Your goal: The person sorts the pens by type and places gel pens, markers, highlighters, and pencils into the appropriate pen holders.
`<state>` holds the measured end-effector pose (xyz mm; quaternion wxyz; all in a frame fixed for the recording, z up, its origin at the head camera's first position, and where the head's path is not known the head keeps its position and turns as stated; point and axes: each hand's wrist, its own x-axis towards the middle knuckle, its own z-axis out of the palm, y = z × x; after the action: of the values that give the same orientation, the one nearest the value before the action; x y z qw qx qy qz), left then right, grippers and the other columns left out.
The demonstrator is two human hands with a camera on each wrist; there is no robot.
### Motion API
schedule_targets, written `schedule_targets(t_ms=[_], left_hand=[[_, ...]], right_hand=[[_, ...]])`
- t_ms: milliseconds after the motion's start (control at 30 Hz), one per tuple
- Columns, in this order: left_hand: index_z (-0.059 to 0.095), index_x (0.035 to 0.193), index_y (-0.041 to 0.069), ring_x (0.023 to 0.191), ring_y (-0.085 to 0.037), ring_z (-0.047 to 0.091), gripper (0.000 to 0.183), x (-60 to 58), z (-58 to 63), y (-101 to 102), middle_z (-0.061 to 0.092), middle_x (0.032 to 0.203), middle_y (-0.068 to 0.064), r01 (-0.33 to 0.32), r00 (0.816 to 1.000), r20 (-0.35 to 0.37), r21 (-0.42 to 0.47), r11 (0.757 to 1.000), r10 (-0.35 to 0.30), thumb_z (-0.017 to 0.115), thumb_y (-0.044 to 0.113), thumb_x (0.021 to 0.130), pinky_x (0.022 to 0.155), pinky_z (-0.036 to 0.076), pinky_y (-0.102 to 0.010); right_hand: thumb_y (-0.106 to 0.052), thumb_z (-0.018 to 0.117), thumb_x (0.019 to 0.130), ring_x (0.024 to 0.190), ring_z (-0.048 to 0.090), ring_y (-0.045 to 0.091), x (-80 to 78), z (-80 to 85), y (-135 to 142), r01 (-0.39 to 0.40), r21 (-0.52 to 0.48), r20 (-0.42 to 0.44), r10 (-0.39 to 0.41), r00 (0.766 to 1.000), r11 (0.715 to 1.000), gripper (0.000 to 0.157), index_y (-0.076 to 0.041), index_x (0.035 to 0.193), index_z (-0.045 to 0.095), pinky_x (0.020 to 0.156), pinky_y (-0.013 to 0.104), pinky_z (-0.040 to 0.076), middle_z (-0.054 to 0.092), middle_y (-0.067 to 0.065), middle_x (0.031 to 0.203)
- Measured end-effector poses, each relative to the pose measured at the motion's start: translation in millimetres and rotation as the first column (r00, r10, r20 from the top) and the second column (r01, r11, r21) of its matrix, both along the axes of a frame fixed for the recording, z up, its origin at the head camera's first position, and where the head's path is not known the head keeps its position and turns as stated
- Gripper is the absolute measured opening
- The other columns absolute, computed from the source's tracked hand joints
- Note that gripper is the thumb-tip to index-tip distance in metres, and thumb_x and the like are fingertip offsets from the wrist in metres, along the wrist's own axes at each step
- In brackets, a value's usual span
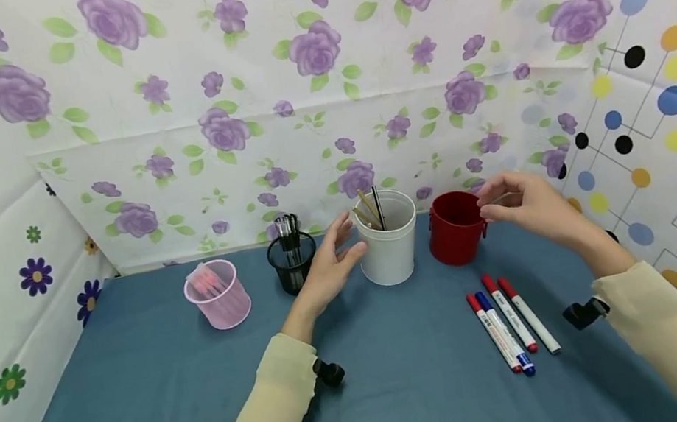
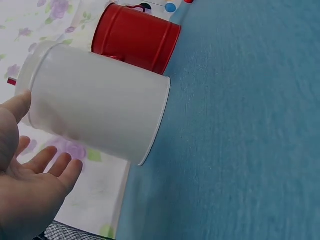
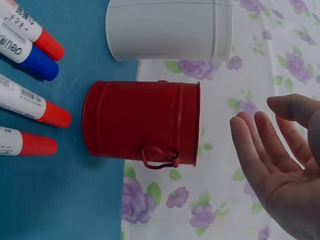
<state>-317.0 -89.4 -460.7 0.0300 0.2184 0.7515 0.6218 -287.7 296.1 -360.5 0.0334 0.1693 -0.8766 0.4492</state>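
A white bucket (image 1: 388,255) stands upright at the back of the table, with a few pencils (image 1: 372,211) leaning inside it. My left hand (image 1: 326,264) is at its left side, fingers spread and relaxed; in the left wrist view the thumb (image 2: 19,106) overlaps the bucket near its rim. Just right of the white bucket is a red bucket (image 1: 452,233) with small side handles (image 3: 161,159). Beside and above its rim, my right hand (image 1: 522,203) has loosely bent fingers around nothing. The right wrist view shows that hand (image 3: 290,165) apart from the red bucket.
Several markers (image 1: 510,324) with red or blue caps lie side by side in front of the red bucket. To the left stand a black mesh cup (image 1: 292,272) of black pens and a pink cup (image 1: 227,306) with pink-and-white items. Patterned cloth walls (image 1: 301,150) border the table.
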Motion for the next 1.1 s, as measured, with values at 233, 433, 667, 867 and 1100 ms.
schedule_targets(t_ms=[233, 433, 667, 867, 1100], left_hand=[[0.024, 0.17, 0.033, 0.157, -0.026, 0.034, 0.073, 12.0, 6.5, -2, 0.032, 0.172, -0.003, -0.018, 1.0, -0.018, -0.053, 0.998, 0.017, 0.063, 0.038, 0.109, 0.126, 0.033, -0.05], [0.025, 0.17, 0.028, 0.156, -0.028, 0.037, 0.072, 22.8, 13.1, -3, 0.034, 0.171, -0.004, -0.026, 0.998, -0.054, -0.093, 0.995, 0.021, 0.064, 0.035, 0.109, 0.124, 0.035, -0.05], [0.032, 0.167, 0.025, 0.154, -0.031, 0.04, 0.066, 39.3, 13.1, -8, 0.037, 0.168, -0.012, -0.064, 0.996, -0.072, -0.097, 0.993, 0.057, 0.064, 0.032, 0.109, 0.124, 0.036, -0.054], [0.04, 0.163, 0.016, 0.151, -0.033, 0.044, 0.061, 53.2, 13.0, -4, 0.044, 0.164, -0.013, -0.046, 0.996, -0.082, -0.085, 0.995, 0.039, 0.064, 0.029, 0.109, 0.122, 0.038, -0.056], [0.045, 0.16, 0.016, 0.148, -0.026, 0.048, 0.055, 63.4, 10.7, 13, 0.049, 0.161, -0.004, 0.019, 0.997, -0.079, -0.091, 0.996, -0.026, 0.063, 0.029, 0.11, 0.12, 0.042, -0.048]], right_hand=[[-0.02, 0.073, 0.104, 0.099, 0.076, 0.022, 8.2, -7.2, 8, -0.036, 0.055, -0.025, 0.037, 0.999, 0.998, 0.024, -0.007, 0.124, 0.068, 0.081, 0.024, 0.06, 0.071, 0.018, 0.121], [-0.018, 0.074, 0.103, 0.1, 0.074, 0.01, 19.6, -17.0, 18, -0.008, 0.111, -0.066, 0.015, 0.998, 0.994, 0.022, -0.009, 0.123, 0.069, 0.08, 0.02, 0.058, 0.073, 0.016, 0.12], [-0.02, 0.076, 0.101, 0.099, 0.074, 0.009, 32.9, -26.2, 29, 0.055, 0.183, -0.061, -0.045, 0.997, 0.982, 0.024, -0.012, 0.123, 0.069, 0.079, 0.02, 0.057, 0.075, 0.009, 0.118], [-0.019, 0.077, 0.101, 0.097, 0.075, 0.011, 42.7, -35.0, 37, 0.059, 0.206, -0.049, -0.05, 0.998, 0.977, 0.024, -0.011, 0.122, 0.069, 0.079, 0.021, 0.058, 0.075, 0.011, 0.118], [-0.02, 0.077, 0.1, 0.096, 0.075, 0.015, 53.1, -42.5, 43, 0.075, 0.24, -0.053, -0.064, 0.997, 0.968, 0.023, -0.014, 0.12, 0.07, 0.076, 0.022, 0.058, 0.075, 0.008, 0.114]])
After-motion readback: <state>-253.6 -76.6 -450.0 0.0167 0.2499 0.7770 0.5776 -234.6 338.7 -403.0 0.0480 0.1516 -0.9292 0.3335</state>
